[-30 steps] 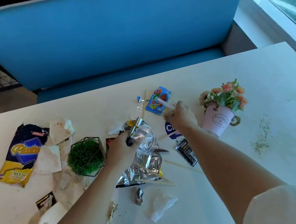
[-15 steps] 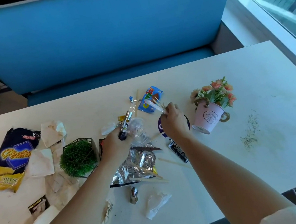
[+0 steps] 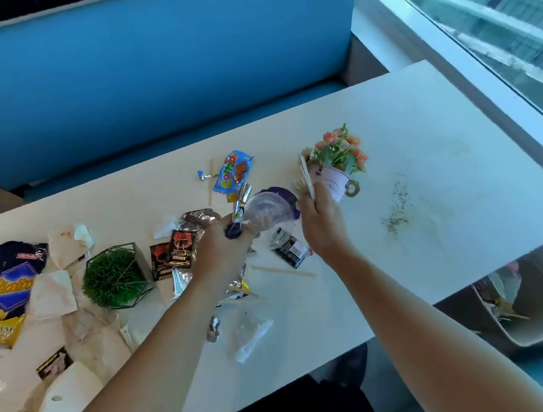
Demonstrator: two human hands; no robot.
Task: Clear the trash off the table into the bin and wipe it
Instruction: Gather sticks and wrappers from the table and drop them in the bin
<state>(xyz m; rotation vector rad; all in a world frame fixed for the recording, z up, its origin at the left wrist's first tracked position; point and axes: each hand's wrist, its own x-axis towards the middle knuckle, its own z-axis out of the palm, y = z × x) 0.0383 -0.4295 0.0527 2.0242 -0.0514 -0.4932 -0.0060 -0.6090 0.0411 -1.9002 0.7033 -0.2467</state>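
My left hand [image 3: 220, 247] grips a clear plastic cup [image 3: 269, 211] together with a dark foil wrapper [image 3: 239, 210], lifted above the white table [image 3: 425, 123]. Just right of the cup, my right hand [image 3: 320, 223] pinches thin clear plastic utensils [image 3: 305, 175] that stick upward. Trash litters the table: a blue candy wrapper [image 3: 232, 171], a dark chip bag [image 3: 1, 286], stained napkins [image 3: 53, 293], red sachets [image 3: 174, 253], silver foil [image 3: 213, 327], a crumpled tissue [image 3: 252, 336] and wooden sticks [image 3: 282, 271]. A grey bin [image 3: 537, 319] holding trash stands on the floor at the lower right.
A pink pot of flowers [image 3: 337, 166] stands right behind my right hand. A green ball plant in a wire frame [image 3: 114, 278] sits left of centre. Dark crumbs [image 3: 395, 203] are scattered on the right. A blue bench [image 3: 141, 67] backs the table; a window lies right.
My right hand has lifted the clear utensils and moved right, next to the flower pot. My left hand raised the cup and wrapper. The view swung right, revealing the bin.
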